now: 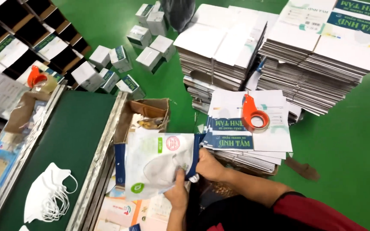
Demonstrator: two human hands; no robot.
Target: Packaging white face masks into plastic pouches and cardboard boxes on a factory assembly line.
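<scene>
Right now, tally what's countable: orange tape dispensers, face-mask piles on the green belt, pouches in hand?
Orange tape dispensers: 2, one on the flat cartons, one at the belt's far left
Mask pile on the belt: 1
Pouch held by left hand and right hand: 1
Total: 4

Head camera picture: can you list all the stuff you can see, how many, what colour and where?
mask pouch: one, white with green marks and blue edges, held in both hands at centre.
face masks: a small pile, white, on the conveyor belt.
conveyor belt: one, dark green, left.
tape dispensers: two, orange, one on the flat cartons, one far left.
flat cartons: several tall stacks, white and blue, top right.
small boxes: about a dozen, white and teal, on the floor.
open cardboard box: one, brown, beside the belt.
floor: green.
left hand: fingers gripping the pouch's lower edge.
right hand: gripping the pouch's right edge.
</scene>
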